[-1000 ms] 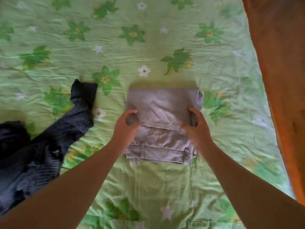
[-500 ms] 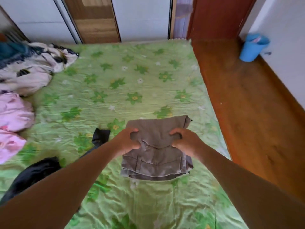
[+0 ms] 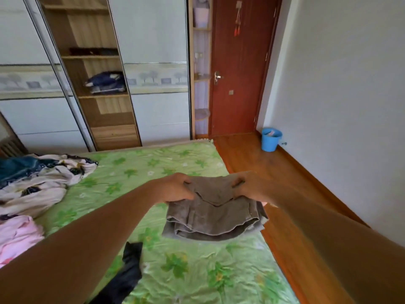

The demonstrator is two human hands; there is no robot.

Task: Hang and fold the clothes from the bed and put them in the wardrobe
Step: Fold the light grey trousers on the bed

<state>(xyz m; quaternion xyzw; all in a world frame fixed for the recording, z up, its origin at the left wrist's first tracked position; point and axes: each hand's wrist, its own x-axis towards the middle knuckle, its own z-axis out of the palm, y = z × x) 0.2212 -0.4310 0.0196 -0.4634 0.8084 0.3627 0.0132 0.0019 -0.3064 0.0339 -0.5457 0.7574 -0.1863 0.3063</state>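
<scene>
Where the folded grey trousers (image 3: 210,216) lay flat a second ago, they're now lifted off the bed (image 3: 175,163) near its right edge. Left hand (image 3: 175,188) and right hand (image 3: 249,187) each grip the top fold. Folding looks done; the open wardrobe (image 3: 103,106) is likely next.

Two hands: left hand (image 3: 175,188), right hand (image 3: 252,189). One bed (image 3: 197,270). Above the bed is one grey garment (image 3: 210,216); on it are one black garment (image 3: 129,273), one pink garment (image 3: 17,233) and one patterned heap (image 3: 41,181). Beyond the bed are one wardrobe (image 3: 153,40), one door (image 3: 238,69) and one bucket (image 3: 270,140).
</scene>
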